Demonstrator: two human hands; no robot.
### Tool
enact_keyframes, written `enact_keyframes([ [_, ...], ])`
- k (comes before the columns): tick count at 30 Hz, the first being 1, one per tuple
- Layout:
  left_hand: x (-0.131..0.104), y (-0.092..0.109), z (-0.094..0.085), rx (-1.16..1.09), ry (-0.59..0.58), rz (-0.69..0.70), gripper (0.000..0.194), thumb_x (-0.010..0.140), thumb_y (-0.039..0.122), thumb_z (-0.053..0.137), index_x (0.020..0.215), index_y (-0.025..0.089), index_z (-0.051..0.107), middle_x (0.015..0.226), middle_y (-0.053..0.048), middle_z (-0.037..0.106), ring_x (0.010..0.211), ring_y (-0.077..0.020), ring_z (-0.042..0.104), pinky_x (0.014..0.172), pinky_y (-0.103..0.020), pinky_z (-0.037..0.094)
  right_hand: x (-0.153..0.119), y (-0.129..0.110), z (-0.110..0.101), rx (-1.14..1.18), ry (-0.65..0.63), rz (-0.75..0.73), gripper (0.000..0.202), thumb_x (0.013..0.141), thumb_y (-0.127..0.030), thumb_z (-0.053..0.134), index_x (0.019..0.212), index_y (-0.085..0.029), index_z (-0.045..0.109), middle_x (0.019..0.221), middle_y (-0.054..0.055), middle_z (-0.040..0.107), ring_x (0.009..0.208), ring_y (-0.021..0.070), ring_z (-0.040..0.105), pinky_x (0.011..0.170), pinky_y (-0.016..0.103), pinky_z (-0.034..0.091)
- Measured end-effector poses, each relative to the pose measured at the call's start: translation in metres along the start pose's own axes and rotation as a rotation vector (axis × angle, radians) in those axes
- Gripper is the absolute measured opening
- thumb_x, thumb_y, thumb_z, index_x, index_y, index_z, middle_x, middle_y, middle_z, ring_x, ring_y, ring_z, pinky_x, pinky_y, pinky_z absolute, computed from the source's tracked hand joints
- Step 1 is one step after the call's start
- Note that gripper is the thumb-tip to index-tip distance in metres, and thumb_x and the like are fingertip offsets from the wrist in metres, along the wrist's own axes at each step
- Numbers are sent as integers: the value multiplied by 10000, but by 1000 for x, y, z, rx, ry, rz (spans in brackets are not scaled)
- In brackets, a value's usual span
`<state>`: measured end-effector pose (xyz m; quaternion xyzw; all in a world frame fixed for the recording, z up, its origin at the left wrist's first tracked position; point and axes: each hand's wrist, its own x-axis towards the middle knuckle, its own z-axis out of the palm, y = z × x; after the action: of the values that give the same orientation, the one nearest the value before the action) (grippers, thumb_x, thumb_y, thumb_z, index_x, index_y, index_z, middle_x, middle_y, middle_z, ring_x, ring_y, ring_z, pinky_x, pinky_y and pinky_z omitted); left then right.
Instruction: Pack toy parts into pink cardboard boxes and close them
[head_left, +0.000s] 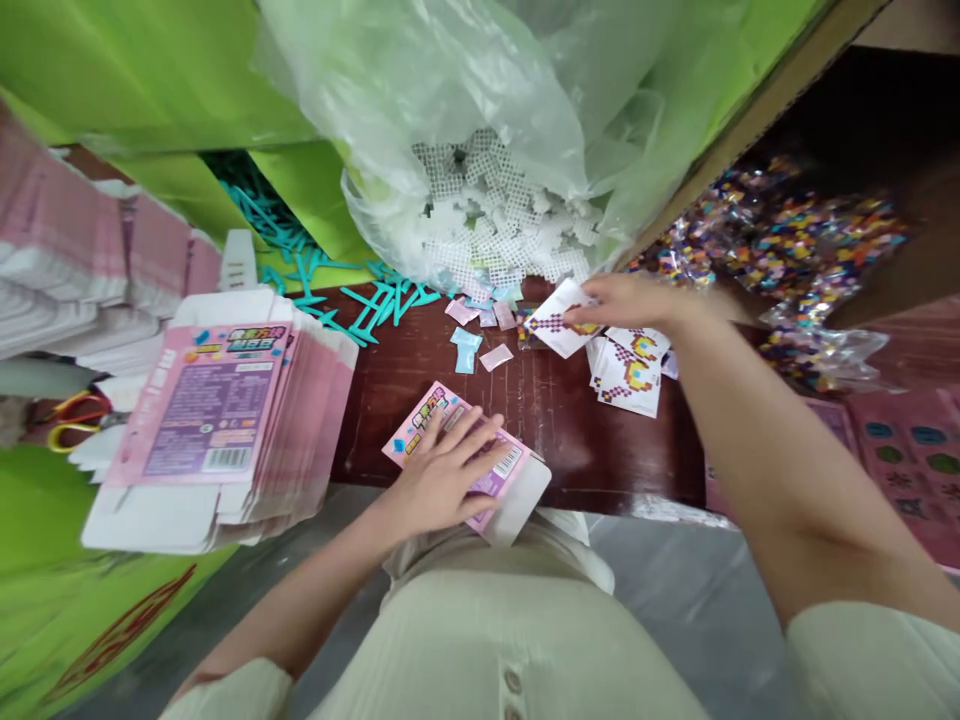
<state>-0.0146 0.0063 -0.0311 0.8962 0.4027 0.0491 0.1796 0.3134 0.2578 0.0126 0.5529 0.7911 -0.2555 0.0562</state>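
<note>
My left hand (442, 472) lies flat with fingers spread on a pink and purple carton (411, 440) at the table's front edge. The carton's white end flap (517, 505) sticks out toward my body. My right hand (626, 303) pinches a white card (561, 335) printed with a pixel pattern. Under and beside that hand lies a small fanned pile of similar pattern cards (630, 385). Several small pink and blue sachets (466, 352) are scattered on the table between my hands and the plastic bag.
Flattened pink cartons (202, 430) are stacked at the left, near yellow-handled scissors (75, 420). Teal plastic tools (386, 300) spill from a green box. A clear bag (390, 220) holds white pegboards (510, 220). Packets of coloured beads (817, 240) fill a carton at right.
</note>
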Motion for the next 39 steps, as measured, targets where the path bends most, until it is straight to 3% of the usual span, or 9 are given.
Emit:
enact_keyframes([
  [4,12,7,0,14,-8,-159,767,967,624,668,1636,332,432,1781,-95,264,1630,-430,247,1275,-767,91,44,-52,17,-129,-130,29,407,777,-405,868,1077,-160,743,1137,162,768,1082,341,719,943,412,542],
  [7,-6,3,-6,49,7,-346,800,954,635,679,1645,326,422,1757,-142,316,1560,-469,349,1187,-766,259,49,-48,20,-131,-65,60,715,715,-413,910,1334,-163,651,1293,180,736,1153,371,706,944,446,555],
  [11,-21,-8,-18,48,-62,-498,907,899,690,719,1606,176,476,1597,-210,539,1307,-463,556,993,-626,458,52,-31,8,63,-183,-2,378,777,-453,848,1067,-222,773,1083,90,808,1034,335,744,905,426,581],
  [15,-9,-11,-23,15,-84,-541,647,899,663,735,1239,114,700,1267,-193,718,1178,-416,613,954,-550,477,69,-52,13,390,-238,-1,321,823,-533,799,974,-251,778,1008,57,823,925,281,759,819,399,621],
  [19,-12,-10,-30,-154,-85,-654,535,869,615,799,1102,153,661,1095,-158,755,1055,-393,693,910,-509,505,80,-81,21,188,-189,8,158,823,-376,813,881,-237,762,898,49,808,867,269,752,781,373,605],
  [24,-42,-20,-39,-562,172,-806,518,917,516,762,1289,223,551,1177,-101,754,1054,-327,738,869,-422,551,79,-98,17,279,-312,-293,225,836,-412,784,972,-233,792,926,28,808,805,220,726,734,327,569],
  [29,-44,-22,-32,-814,341,-756,526,950,466,707,1387,239,523,1300,-82,723,1131,-275,724,987,-404,557,107,-175,44,484,-285,-402,342,882,-467,748,1110,-212,757,1052,45,818,923,239,759,839,347,613],
  [33,-44,-22,-27,-858,365,-738,552,932,492,733,1386,246,538,1307,-83,715,1148,-282,711,1008,-420,550,130,-239,73,176,-173,-544,375,909,-340,743,1246,-176,730,1381,130,730,1297,304,679,1161,435,503],
  [39,-71,-32,-17,-956,455,-823,538,954,452,707,1397,235,495,1275,-87,721,1129,-266,711,982,-410,559,109,-207,76,7,-275,-571,500,853,-362,785,1311,-175,713,1468,171,673,1358,363,644,1160,463,498],
])
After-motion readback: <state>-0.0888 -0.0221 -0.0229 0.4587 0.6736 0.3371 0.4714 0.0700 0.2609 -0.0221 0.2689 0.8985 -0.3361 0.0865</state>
